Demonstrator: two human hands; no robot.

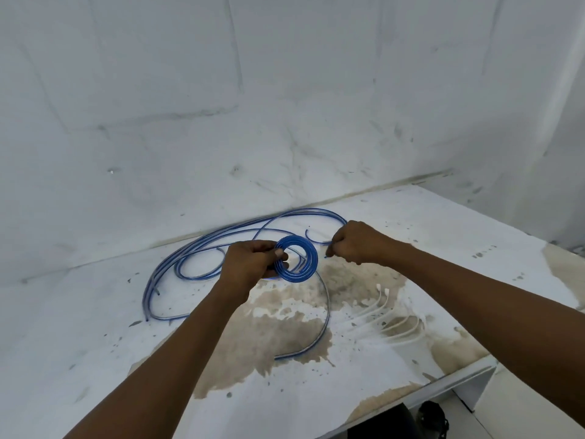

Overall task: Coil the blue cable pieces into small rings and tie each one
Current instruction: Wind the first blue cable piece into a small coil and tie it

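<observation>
From the head camera, the left hand (253, 264) grips a small ring of blue cable (297, 263), thumb and fingers curled around its left side, holding it just above the table (95, 312). The right hand (356, 243) is closed in a fist, pinching the thin cable end that sticks out to the right of the ring. A loose length of the same cable curves down from the ring across a brown stain (285, 337). More loose blue cable pieces (190, 258) lie on the table behind the hands, near the wall (221, 106). White zip ties (386, 315) lie to the right.
</observation>
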